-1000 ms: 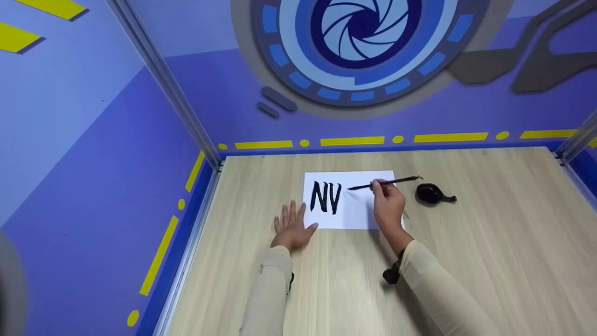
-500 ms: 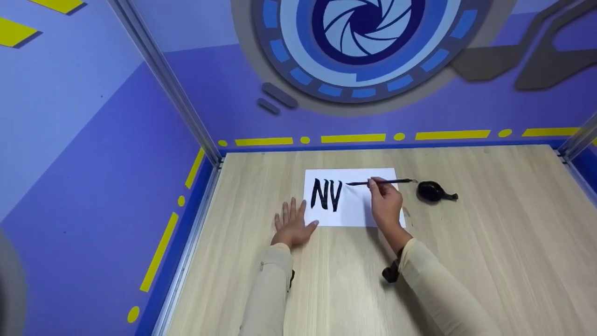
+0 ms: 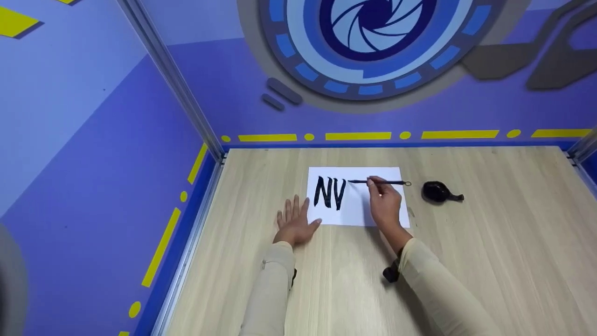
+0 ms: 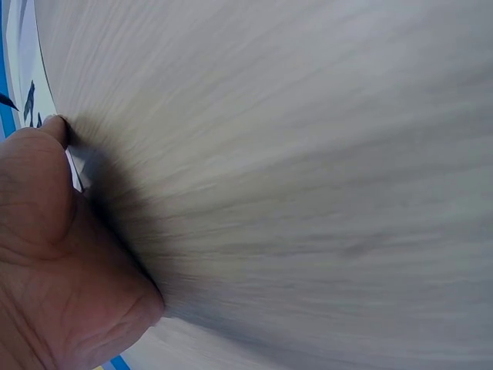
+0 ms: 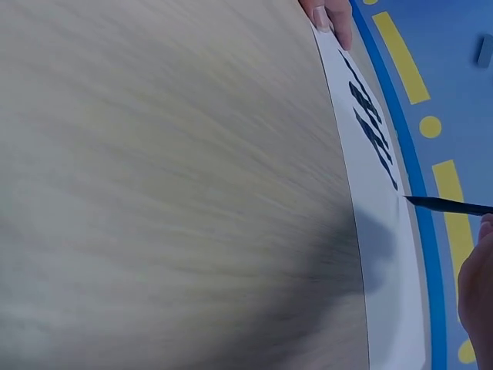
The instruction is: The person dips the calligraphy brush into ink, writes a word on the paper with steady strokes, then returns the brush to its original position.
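Note:
A sheet of white paper (image 3: 361, 217) lies on the wooden table, bearing thick black strokes (image 3: 330, 193) that read like "NV". My right hand (image 3: 386, 203) pinches a dark writing brush (image 3: 395, 182) over the sheet, its shaft nearly level in the head view. The brush tip points left, just beside the top of the "V"; whether it touches the paper I cannot tell. In the right wrist view the brush (image 5: 447, 205) comes in from the right. With fingers spread, my left hand (image 3: 296, 227) rests flat at the paper's left edge, thumb at its lower left corner.
A small glossy black container with a narrow spout or handle (image 3: 437, 192) sits on the table right of the paper. The wooden table (image 3: 503, 242) meets a blue printed wall (image 3: 210, 84) at the back and left. Metal posts stand in the corners.
My right hand has shifted slightly, bringing the brush tip up towards the top of the "V" and the shaft closer to level. My left hand stays at the paper's edge.

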A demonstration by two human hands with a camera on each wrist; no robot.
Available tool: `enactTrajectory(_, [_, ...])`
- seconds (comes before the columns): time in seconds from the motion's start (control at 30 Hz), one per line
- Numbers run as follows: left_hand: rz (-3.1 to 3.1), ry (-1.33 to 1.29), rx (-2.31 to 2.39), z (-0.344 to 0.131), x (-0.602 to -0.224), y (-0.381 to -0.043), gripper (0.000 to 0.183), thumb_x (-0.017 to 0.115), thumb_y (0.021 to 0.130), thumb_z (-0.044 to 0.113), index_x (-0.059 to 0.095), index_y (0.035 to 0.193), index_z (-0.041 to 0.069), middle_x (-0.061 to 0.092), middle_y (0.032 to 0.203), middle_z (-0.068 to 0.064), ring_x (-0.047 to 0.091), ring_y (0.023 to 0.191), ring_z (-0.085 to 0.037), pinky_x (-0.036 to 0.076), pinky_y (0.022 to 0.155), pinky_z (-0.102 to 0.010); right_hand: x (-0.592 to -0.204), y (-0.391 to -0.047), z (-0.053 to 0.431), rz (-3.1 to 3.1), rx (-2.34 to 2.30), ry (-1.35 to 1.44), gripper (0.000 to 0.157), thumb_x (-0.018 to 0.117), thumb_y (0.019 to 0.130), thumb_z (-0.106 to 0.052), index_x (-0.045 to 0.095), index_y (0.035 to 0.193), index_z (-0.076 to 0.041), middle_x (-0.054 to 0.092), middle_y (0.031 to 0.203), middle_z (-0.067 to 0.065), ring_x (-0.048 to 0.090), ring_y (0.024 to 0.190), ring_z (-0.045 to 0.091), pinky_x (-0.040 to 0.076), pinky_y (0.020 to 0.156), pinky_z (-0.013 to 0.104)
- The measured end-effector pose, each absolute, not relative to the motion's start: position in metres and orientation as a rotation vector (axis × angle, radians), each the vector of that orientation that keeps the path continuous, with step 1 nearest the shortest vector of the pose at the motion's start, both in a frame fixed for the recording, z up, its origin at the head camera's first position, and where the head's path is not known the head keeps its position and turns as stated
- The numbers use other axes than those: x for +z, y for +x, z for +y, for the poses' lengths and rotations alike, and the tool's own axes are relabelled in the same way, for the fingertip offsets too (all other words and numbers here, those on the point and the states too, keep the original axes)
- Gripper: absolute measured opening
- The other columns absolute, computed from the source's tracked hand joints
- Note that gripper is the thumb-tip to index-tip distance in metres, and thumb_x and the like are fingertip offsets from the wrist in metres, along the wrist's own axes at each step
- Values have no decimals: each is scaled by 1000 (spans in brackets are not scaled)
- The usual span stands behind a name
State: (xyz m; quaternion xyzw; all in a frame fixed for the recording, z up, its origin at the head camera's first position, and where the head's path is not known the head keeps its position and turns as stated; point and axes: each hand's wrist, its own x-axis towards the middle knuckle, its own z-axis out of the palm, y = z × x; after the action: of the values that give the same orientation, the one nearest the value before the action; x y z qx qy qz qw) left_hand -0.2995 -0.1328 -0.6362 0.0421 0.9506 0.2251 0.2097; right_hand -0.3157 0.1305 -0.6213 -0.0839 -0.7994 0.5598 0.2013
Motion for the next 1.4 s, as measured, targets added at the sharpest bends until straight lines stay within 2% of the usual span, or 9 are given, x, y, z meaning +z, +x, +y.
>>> enactTrajectory(0.2, [2636,115,624,-133,-637,-302,84,41,108,64,0,174,33,-23,181,-3,-24,167,-32,-15,133,-63,-621,-317,130,-2272,1570,-238,31,63,109,-28,76,128,-8,78,125,13,71,112,29,54,97,42])
enactTrajectory(0.5, [2640,118,586,-135,-648,-309,85,41,107,66,-1,173,33,-23,180,-2,-25,167,-32,-15,133,-64,-624,-317,130,-2299,1530,-247,30,63,109,-27,76,128,-9,78,128,14,72,117,34,56,103,49])
enactTrajectory(0.83, [2658,120,620,-132,-631,-297,81,42,110,61,4,174,30,-18,182,-6,-20,168,-35,-12,134,-64,-628,-312,126,-2209,1494,-168,23,67,107,-17,79,121,-3,80,123,15,76,112,31,58,99,43])
enactTrajectory(1.03, [2660,120,636,-133,-638,-301,82,43,108,63,5,174,32,-18,182,-5,-21,168,-34,-13,133,-65,-629,-312,125,-2241,1503,-174,24,67,107,-20,79,121,-5,80,122,15,75,109,31,58,98,45])
enactTrajectory(1.23, [2649,120,643,-132,-627,-296,80,43,111,57,6,174,27,-17,182,-7,-20,168,-35,-13,134,-63,-627,-313,124,-2261,1519,-166,24,66,107,-20,78,120,-4,80,120,17,75,112,33,58,101,49])
enactTrajectory(1.4, [2649,119,626,-131,-626,-295,80,41,111,58,4,174,27,-19,182,-7,-21,168,-35,-13,134,-63,-624,-313,124,-2279,1501,-161,21,65,107,-20,75,115,-3,78,113,17,74,106,33,57,95,46])
